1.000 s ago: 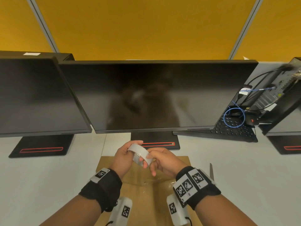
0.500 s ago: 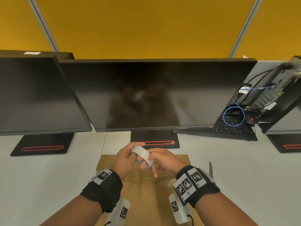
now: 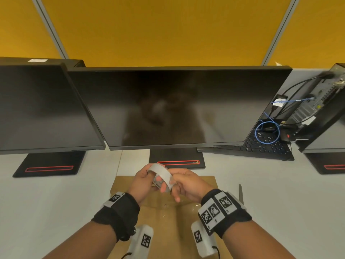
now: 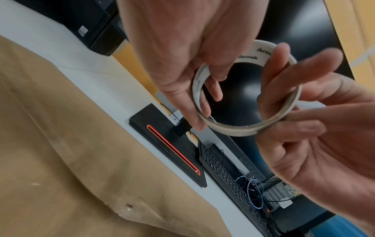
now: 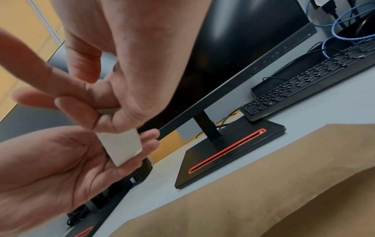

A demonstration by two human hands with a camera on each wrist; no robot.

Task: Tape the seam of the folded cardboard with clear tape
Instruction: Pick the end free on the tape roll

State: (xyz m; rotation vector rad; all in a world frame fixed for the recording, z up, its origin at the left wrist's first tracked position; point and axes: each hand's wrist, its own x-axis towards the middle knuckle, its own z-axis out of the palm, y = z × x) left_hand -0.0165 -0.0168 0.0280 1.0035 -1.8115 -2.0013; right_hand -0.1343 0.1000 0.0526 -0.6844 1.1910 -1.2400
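Left hand (image 3: 142, 182) and right hand (image 3: 188, 184) both grip the tape roll (image 3: 162, 177), held above the folded cardboard (image 3: 168, 221) on the tabletop (image 3: 56, 202). Risk: the nearly spent roll's clear free end escapes picking fingertips.

Nearly spent tape roll (image 3: 162, 176) held above flat brown cardboard (image 3: 164, 221).

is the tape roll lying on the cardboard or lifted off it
Lifted off. Both hands hold the tape roll in the air above the cardboard, the left hand and right hand gripping opposite sides of the ring.
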